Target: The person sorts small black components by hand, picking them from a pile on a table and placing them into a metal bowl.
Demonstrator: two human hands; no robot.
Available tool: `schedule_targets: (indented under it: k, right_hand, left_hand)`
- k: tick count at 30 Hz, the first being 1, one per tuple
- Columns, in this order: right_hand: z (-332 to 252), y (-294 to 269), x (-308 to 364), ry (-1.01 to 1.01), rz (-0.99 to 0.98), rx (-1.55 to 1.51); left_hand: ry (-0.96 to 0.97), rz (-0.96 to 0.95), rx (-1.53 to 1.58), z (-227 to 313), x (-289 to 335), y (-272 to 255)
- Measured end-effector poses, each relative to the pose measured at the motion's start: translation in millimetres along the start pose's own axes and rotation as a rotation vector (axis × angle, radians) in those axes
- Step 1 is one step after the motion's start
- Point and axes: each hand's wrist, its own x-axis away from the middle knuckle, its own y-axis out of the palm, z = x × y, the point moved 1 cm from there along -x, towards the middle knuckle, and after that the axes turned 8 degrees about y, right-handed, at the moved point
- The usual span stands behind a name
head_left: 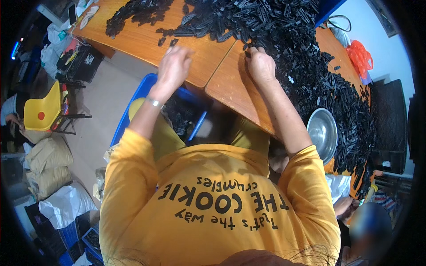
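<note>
Over the near edge of the wooden table point(207, 48), my left hand point(174, 66) hangs just below two loose black plastic parts point(173, 42). Its fingers are bent and smeared by motion, so what they hold, if anything, cannot be made out. At the border of a big heap of black plastic parts point(293, 53), my right hand point(261, 64) is closed with its fingertips together. A small black plastic part point(248, 54) shows at those fingertips. A smaller heap of black parts point(137, 17) lies at the far left of the table.
A steel bowl point(322, 135) stands at the right beside the heap. Under the table's front edge is a blue bin point(122, 119) with black parts inside. A yellow chair point(44, 106) and sacks point(49, 155) are on the left; another person point(370, 226) sits at the lower right.
</note>
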Motion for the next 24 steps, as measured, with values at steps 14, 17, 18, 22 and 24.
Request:
schedule_targets:
  k: [14, 17, 18, 22, 24]
  right_hand:
    - [-5.1, -1.7, 24.7, -0.023, -0.186, -0.333]
    - [-10.5, -10.3, 43.9, -0.045, -0.23, -0.349]
    - [-13.0, -14.5, 50.3, -0.04, -0.229, -0.348]
    - [-32.7, -28.9, 70.1, -0.081, -0.201, -0.377]
    - [-35.0, -30.1, 74.0, -0.078, -0.191, -0.376]
  left_hand:
    - [-0.348, -0.029, -0.008, -26.3, -94.2, 89.3]
    - [-0.459, 0.021, 0.168, -19.7, -83.0, 92.6]
    - [-0.456, 0.018, 0.17, -17.5, -76.4, 93.2]
    - [-0.552, -0.162, 0.594, -37.1, -43.2, 94.5]
    - [-0.62, -0.277, 0.513, -41.1, -36.8, 88.0]
